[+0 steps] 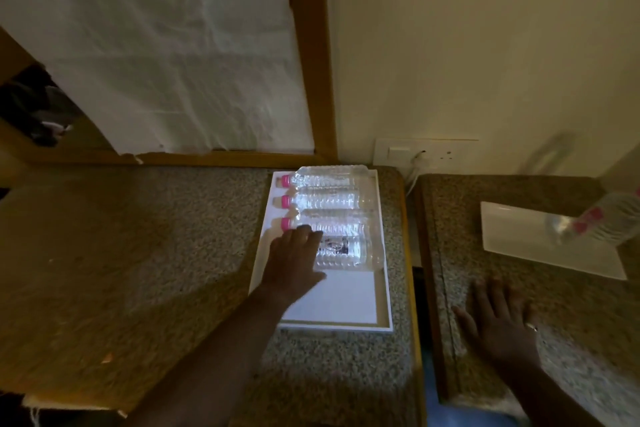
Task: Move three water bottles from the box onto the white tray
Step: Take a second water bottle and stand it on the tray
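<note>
A shallow white box (379, 288) lies on the middle stone counter with several clear water bottles on their sides, pink caps to the left. My left hand (294, 260) is over the cap end of the nearest bottle (346, 251), fingers across its far side and thumb on its near side; its cap is hidden. On the right counter a flat white tray (512, 232) holds one blurred bottle with a pink label (595, 222) at its right end. My right hand (498, 319) rests flat on the right counter, fingers spread, in front of the tray.
A narrow gap (417, 288) separates the two counters. A wall socket with a plugged-in white cable (420, 158) sits behind the gap. A wooden frame covered with white sheeting (173, 62) stands behind the left counter. The near half of the box floor is bare.
</note>
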Action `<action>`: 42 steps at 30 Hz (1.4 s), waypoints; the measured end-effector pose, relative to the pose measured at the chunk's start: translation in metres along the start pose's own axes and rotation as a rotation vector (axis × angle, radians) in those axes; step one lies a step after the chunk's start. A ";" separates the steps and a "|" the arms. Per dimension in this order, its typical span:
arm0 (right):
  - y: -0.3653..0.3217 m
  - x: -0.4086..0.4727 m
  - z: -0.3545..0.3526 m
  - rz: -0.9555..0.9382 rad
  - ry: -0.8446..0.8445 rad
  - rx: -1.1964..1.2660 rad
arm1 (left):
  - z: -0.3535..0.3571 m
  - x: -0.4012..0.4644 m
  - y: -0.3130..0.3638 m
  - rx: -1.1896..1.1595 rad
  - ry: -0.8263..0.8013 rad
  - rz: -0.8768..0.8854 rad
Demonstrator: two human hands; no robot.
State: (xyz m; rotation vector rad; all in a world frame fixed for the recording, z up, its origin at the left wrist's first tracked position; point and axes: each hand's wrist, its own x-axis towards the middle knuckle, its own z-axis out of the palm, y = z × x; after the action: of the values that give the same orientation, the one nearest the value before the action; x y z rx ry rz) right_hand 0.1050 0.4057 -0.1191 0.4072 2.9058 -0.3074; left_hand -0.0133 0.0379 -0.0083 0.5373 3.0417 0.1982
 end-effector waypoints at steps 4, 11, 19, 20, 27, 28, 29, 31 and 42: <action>0.001 0.000 -0.006 -0.026 -0.021 -0.045 | -0.012 0.027 -0.012 -0.029 -0.123 0.053; -0.003 -0.001 -0.009 0.000 -0.089 -0.066 | 0.002 -0.022 -0.017 -0.261 -0.161 0.049; -0.005 -0.001 -0.008 0.013 -0.110 -0.101 | -0.002 -0.053 -0.032 -0.253 -0.272 0.011; -0.004 -0.002 -0.008 0.011 -0.103 -0.104 | -0.005 -0.052 -0.035 -0.285 -0.287 -0.004; -0.004 -0.002 -0.009 0.010 -0.095 -0.130 | -0.061 -0.034 -0.028 -0.433 -0.235 0.099; -0.003 -0.002 -0.008 0.014 -0.097 -0.130 | -0.071 -0.030 -0.023 -0.438 -0.204 0.133; -0.003 -0.002 -0.007 0.018 -0.096 -0.132 | -0.079 -0.027 -0.016 -0.444 -0.177 0.165; -0.004 -0.002 -0.006 0.023 -0.081 -0.138 | -0.089 -0.021 -0.003 -0.482 -0.151 0.209; -0.005 -0.002 -0.005 0.022 -0.066 -0.090 | -0.034 -0.032 0.061 -0.971 -0.062 0.100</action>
State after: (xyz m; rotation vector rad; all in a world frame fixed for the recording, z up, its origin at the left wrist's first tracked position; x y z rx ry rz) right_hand 0.1047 0.4022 -0.1127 0.4059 2.8361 -0.1831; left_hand 0.0349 0.0793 0.0346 0.5577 2.4104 1.4853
